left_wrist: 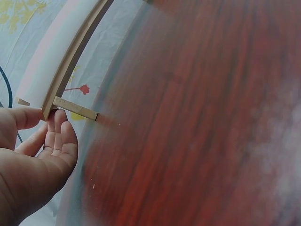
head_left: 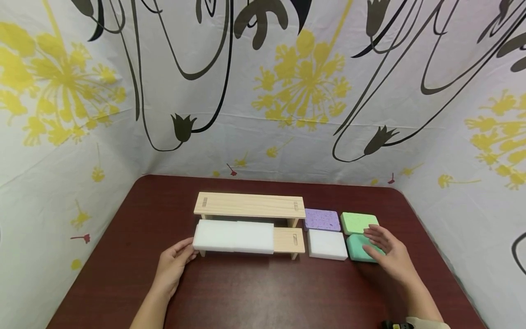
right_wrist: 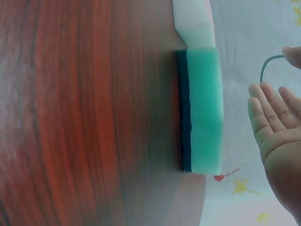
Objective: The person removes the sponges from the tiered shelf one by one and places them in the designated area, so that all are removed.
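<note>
A low wooden shelf stands in front of a taller wooden shelf. Two white sponge blocks lie side by side on the low one, covering its left and middle part. My left hand pinches the low shelf's left end; in the left wrist view its thumb and fingers meet at the board's end, beside a short leg. With fingers extended, my right hand hovers over the teal sponge. The right wrist view shows that sponge's dark underside layer, with the hand apart from it.
Right of the shelves, a purple sponge, a light green sponge and another white sponge lie beside the teal one on the dark red table. Patterned cloth hangs behind and around the table.
</note>
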Available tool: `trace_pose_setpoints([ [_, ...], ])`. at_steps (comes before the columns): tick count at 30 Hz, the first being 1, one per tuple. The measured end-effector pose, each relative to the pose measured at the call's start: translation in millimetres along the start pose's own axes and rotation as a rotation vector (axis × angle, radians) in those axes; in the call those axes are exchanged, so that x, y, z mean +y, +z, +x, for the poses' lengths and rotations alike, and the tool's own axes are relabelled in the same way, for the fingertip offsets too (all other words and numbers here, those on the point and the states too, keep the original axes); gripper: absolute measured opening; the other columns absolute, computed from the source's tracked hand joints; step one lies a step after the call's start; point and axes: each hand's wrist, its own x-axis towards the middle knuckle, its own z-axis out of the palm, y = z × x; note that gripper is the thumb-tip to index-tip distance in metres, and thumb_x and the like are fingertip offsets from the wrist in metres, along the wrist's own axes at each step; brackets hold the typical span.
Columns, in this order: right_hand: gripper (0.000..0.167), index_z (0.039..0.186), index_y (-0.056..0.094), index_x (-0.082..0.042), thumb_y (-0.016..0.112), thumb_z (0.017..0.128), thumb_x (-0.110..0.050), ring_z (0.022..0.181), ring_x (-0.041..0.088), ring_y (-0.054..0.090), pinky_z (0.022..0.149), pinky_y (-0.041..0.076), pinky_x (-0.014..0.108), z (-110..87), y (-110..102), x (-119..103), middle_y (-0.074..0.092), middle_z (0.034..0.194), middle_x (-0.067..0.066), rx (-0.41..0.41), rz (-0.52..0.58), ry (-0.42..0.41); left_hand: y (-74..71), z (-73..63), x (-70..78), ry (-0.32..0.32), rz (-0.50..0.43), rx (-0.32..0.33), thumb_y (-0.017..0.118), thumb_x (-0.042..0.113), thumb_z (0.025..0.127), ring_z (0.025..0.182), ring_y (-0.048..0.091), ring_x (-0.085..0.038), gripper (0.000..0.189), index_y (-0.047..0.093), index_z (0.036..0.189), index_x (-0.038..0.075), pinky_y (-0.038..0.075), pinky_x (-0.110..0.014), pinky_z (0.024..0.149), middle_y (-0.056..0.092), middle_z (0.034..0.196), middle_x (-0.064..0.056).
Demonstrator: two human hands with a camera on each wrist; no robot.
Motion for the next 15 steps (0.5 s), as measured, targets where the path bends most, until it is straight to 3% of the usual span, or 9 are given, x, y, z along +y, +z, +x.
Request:
trace_pose_setpoints([
  [6,0.056,0.140,0.048,0.009,0.071,0.089,0.011,0.114,0.000,0.061,0.094,0.049,0.011,2.6,5.5,-4.4,0.062,0.124,-0.015,-0.016,0.021,-0.010,0.2,-0.1,-0.4,-0.002,0.004,-0.001,0.055,0.007,0.105,0.094,0.065,-0.008,0.037,0.055,0.138,-0.009,0.057,-0.020,0.084,0.068,0.115,-0.011],
  [13,0.056,0.141,0.049,0.006,0.073,0.090,0.006,0.115,-0.002,0.060,0.095,0.048,0.010,7.1,11.4,-12.4,0.063,0.127,0.019,-0.032,-0.020,-0.009,-0.6,0.4,-0.4,-0.009,0.014,-0.001,0.056,0.009,0.105,0.094,0.065,-0.009,0.038,0.054,0.139,-0.008,0.057,-0.021,0.085,0.068,0.115,-0.011],
  [15,0.055,0.140,0.050,0.006,0.073,0.090,0.004,0.115,-0.002,0.060,0.094,0.048,0.010,8.0,13.4,-15.1,0.063,0.127,0.020,-0.033,-0.023,0.002,-0.7,0.4,-0.3,-0.012,0.017,-0.001,0.055,0.009,0.105,0.094,0.065,-0.009,0.038,0.054,0.139,-0.008,0.057,-0.021,0.085,0.067,0.115,-0.011],
])
